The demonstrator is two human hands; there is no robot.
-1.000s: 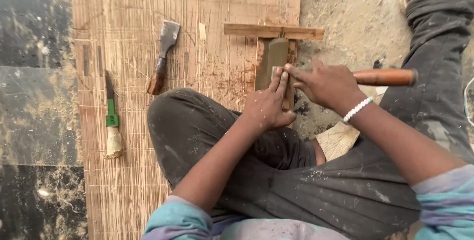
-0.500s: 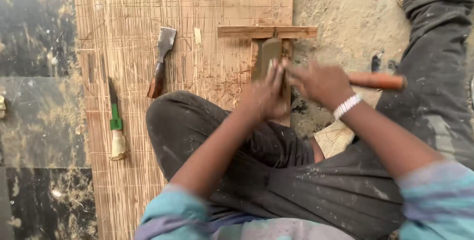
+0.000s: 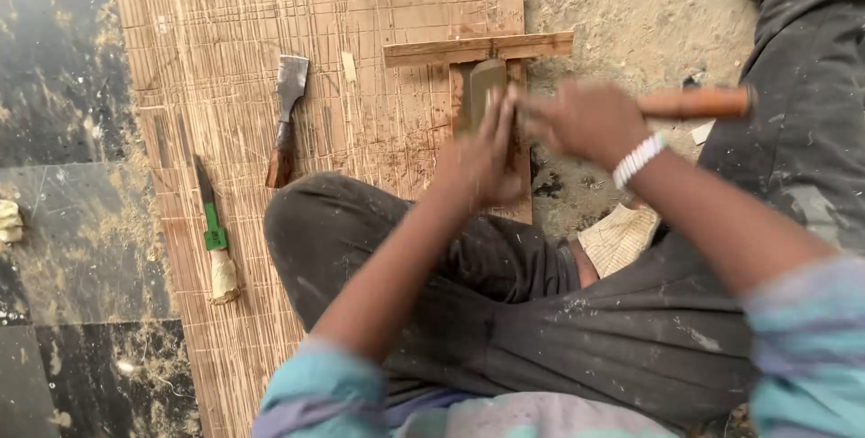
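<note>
Scored wooden board point(image 3: 360, 123) on a dusty floor: left hand point(image 3: 482, 163) presses flat fingers on the grey sharpening stone point(image 3: 484, 86) near the board's right edge; right hand point(image 3: 586, 118) clamps the wooden-handled tool point(image 3: 694, 102); hatchet point(image 3: 286, 118) and knife point(image 3: 214, 231) lie leftward.

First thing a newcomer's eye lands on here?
The two hands at centre: the left hand presses a dark blade onto a T-shaped wooden jig, and the right hand grips its wooden handle. Left of them on the scored board lie a flat chisel and a green-banded knife.
</note>
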